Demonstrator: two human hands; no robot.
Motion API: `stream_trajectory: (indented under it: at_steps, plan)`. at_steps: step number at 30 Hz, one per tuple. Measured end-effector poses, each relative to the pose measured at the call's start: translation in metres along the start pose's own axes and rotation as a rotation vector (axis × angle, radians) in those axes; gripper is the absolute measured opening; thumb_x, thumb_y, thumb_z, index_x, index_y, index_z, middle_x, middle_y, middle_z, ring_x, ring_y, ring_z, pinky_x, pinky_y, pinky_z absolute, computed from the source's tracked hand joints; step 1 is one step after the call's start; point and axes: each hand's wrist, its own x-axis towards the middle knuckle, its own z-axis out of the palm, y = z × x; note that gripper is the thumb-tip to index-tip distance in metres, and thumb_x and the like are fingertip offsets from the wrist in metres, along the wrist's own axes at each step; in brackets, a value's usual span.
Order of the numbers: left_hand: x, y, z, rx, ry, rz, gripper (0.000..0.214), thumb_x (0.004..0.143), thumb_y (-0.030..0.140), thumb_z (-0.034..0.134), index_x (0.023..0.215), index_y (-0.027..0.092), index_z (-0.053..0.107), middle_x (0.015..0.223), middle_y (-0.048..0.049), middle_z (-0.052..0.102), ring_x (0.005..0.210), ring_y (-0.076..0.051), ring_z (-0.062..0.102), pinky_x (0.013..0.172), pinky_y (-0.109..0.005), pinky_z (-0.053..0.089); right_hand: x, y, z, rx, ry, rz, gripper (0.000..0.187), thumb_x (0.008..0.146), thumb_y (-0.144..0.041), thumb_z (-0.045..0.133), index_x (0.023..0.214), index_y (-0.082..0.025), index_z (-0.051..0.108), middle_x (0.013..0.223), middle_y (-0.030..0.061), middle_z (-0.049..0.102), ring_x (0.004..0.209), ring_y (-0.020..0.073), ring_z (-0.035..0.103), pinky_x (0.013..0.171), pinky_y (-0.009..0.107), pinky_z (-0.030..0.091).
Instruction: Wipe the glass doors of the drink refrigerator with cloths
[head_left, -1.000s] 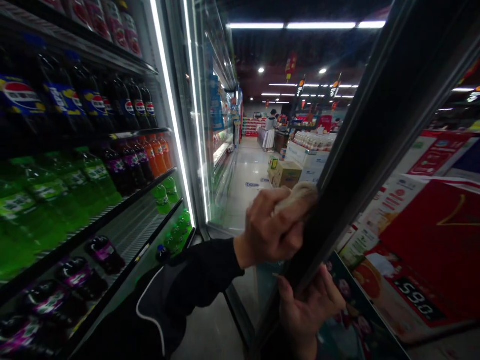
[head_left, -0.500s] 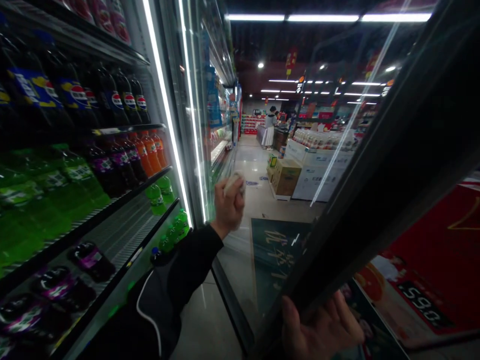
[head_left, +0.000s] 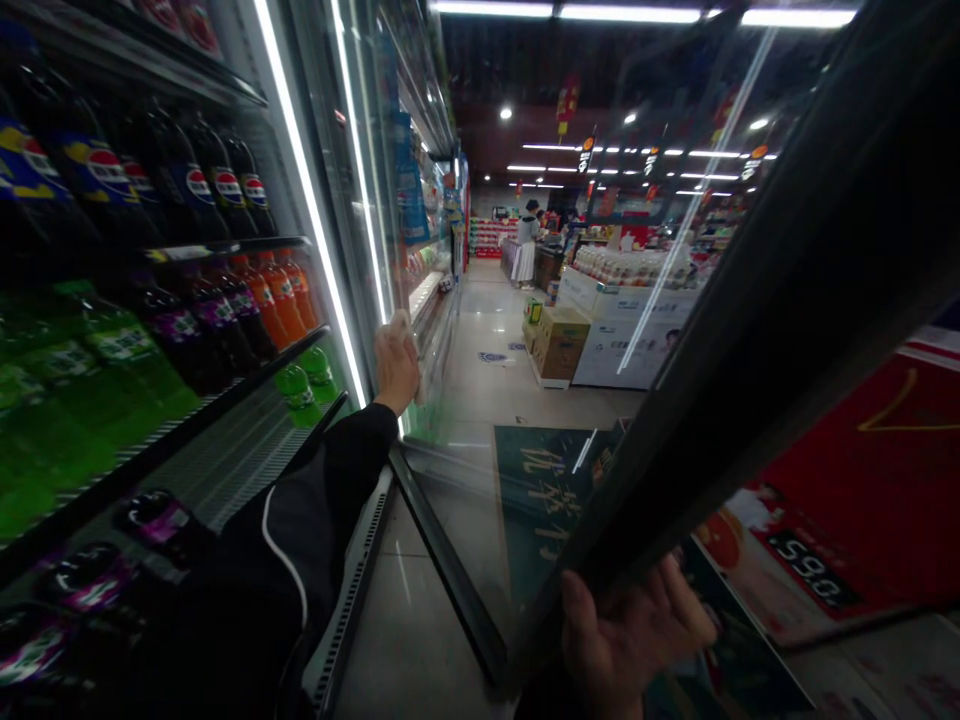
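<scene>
My left hand (head_left: 395, 368) is closed round a pale, wadded cloth (head_left: 406, 325), which lies against the inner side of the glass door (head_left: 457, 470) near its hinge edge. My fingers partly hide the cloth. Below and to the right, my right hand (head_left: 634, 630) grips the dark door frame (head_left: 675, 440) from underneath, with the thumb on one side and the fingers on the other. The door stands open.
On the left, cooler shelves (head_left: 225, 420) hold cola, green, purple and orange soda bottles (head_left: 274, 295). Beyond the glass are a green floor mat (head_left: 525, 500), cardboard boxes (head_left: 559, 345) and a person (head_left: 527, 245) far off. A red price poster (head_left: 847, 500) is at right.
My left hand has moved left with the cloth, from mid-glass towards the hinge side of the door. My right hand stays on the frame. The view has shifted slightly.
</scene>
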Motion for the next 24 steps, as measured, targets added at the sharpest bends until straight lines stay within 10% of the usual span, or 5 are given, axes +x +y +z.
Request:
stream_trajectory:
  at_steps: [7,15,24]
  plan:
    - [-0.036,0.078,0.001,-0.182,0.163,-0.03,0.067,0.114,0.073,0.036,0.148,0.017,0.048,0.145,-0.0185,0.057,0.137,-0.03,0.055,0.127,-0.052,0.042,-0.001,-0.005,0.008,0.004,0.067,-0.01,0.085,0.089,-0.049,0.087,0.157,-0.018,0.045,0.146,0.0195,0.058,0.134,0.0304,0.064,0.108,0.054,0.061]
    - [-0.129,0.248,-0.045,-0.377,-0.084,0.595,0.052,0.113,0.037,0.049,0.163,0.022,0.046,0.141,-0.0182,0.064,0.132,-0.03,0.064,0.104,-0.047,0.063,-0.002,-0.015,0.007,0.033,0.085,0.036,0.084,0.085,-0.05,0.088,0.151,-0.022,0.044,0.148,0.0185,0.06,0.125,0.0282,0.07,0.093,0.048,0.068]
    - [-0.11,0.225,-0.026,-0.141,0.191,0.694,0.038,0.111,0.03,0.057,0.15,0.027,0.053,0.127,-0.0109,0.058,0.106,-0.023,0.064,0.084,-0.036,0.064,-0.018,-0.018,0.013,0.014,0.184,0.107,0.097,0.083,-0.055,0.09,0.16,-0.02,0.041,0.159,0.0246,0.058,0.138,0.0375,0.068,0.098,0.058,0.068]
